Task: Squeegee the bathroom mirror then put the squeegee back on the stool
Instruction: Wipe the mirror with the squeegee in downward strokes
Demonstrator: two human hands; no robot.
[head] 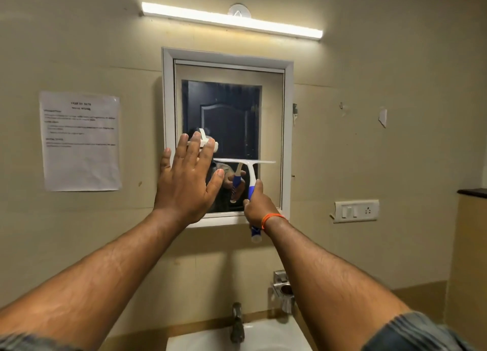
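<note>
Forearms are entered nearest the lens; at 9 o'clock of the mirror (229, 108) the left hand (185, 182) is laid flat over the frame edge, fingers straight and slightly apart. Toward 5 o'clock the squeegee (249, 174) is gripped by the right hand (258, 206), fingers curled round its blue handle, blade set level low on the glass. Wiping is judged under way; the stool is not seen, return outstanding.

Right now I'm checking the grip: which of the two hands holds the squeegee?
The right hand, with the orange wristband, grips the squeegee by its blue handle. The left hand lies open, fingers spread, at the mirror's left edge.
</note>
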